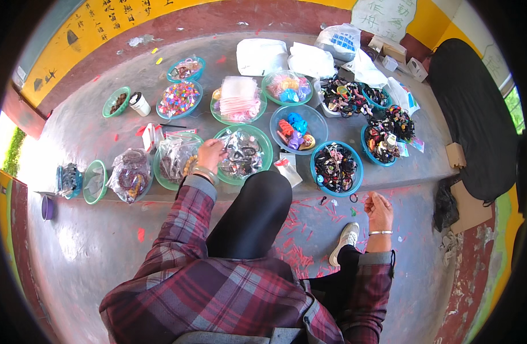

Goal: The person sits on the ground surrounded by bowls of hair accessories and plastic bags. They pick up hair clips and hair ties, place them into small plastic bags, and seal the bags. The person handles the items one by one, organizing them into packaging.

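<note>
The left hand (211, 153), half curled, reaches to clear packets (240, 155) in a green basin (268, 150); the right hand (379, 212), closely pinched, is near a blue basin (358, 182). Whether they hold anything, I cannot tell.

Clear packets (239, 143): thin see-through plastic, crinkly, with bright shiny spots (a bit like wet glass).
Green bowl (267, 153): smooth plastic, a little shiny.
Blue bowl (314, 178): smooth plastic with a glossy rim.
White bags (262, 56): thin plastic, wrinkly.
Checked sleeve (180, 218): soft-looking cloth, not shiny.
Black trouser leg (246, 221): smooth, stretchy-looking cloth with a faint shine.
Right wrist bangle (380, 232): smooth, shiny, silvery metal.
Cardboard (474, 211): dull brown paper board.
Grey ledge (200, 57): hard like cement, mostly dull.
Floor (71, 243): hard and smooth, glossy where light hits.
</note>
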The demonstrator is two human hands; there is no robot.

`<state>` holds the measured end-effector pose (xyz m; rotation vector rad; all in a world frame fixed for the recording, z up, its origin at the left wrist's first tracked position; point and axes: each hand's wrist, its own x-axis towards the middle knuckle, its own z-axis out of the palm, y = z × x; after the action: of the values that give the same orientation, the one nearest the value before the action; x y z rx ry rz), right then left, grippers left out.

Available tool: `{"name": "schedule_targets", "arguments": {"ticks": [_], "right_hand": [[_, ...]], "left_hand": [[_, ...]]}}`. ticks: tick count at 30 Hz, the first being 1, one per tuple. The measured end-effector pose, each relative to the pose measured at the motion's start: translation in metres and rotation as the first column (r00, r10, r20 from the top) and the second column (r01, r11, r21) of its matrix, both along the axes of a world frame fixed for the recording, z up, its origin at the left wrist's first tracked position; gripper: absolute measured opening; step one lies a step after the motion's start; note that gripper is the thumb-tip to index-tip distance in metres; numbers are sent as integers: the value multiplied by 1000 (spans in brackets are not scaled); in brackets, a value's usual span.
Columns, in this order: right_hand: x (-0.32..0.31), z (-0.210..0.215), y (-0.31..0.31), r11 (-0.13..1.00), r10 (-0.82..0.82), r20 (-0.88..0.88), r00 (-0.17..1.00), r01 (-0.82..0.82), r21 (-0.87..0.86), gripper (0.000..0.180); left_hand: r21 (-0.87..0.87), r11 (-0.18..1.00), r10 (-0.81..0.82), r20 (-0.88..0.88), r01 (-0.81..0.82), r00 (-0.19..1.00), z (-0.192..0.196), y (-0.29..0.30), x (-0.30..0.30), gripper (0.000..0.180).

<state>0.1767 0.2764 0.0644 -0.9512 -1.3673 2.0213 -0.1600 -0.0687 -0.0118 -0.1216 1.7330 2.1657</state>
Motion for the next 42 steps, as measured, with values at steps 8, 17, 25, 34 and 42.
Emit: {"name": "schedule_targets", "arguments": {"ticks": [8, 17, 25, 34, 42], "right_hand": [[-5, -12, -2, 1000, 4, 90, 996, -3, -11, 14], [-14, -13, -9, 991, 130, 182, 975, -136, 18, 15], [-19, -12, -14, 973, 205, 238, 949, -224, 58, 17], [-14, -7, -11, 971, 206, 283, 937, -231, 57, 15], [-15, 3, -17, 963, 231, 281, 931, -260, 71, 17]], "left_hand": [[-353, 920, 163, -48, -170, 985, -52, -12, -31, 44], [-404, 851, -492, -393, 335, 777, 54, 112, -3, 22], [-991, -30, -999, 32, 131, 14, 6, 213, 49, 22], [-695, 702, -102, 118, 155, 988, -128, 190, 107, 29], [-788, 612, 16, 92, 63, 996, -142, 195, 95, 24]]}}
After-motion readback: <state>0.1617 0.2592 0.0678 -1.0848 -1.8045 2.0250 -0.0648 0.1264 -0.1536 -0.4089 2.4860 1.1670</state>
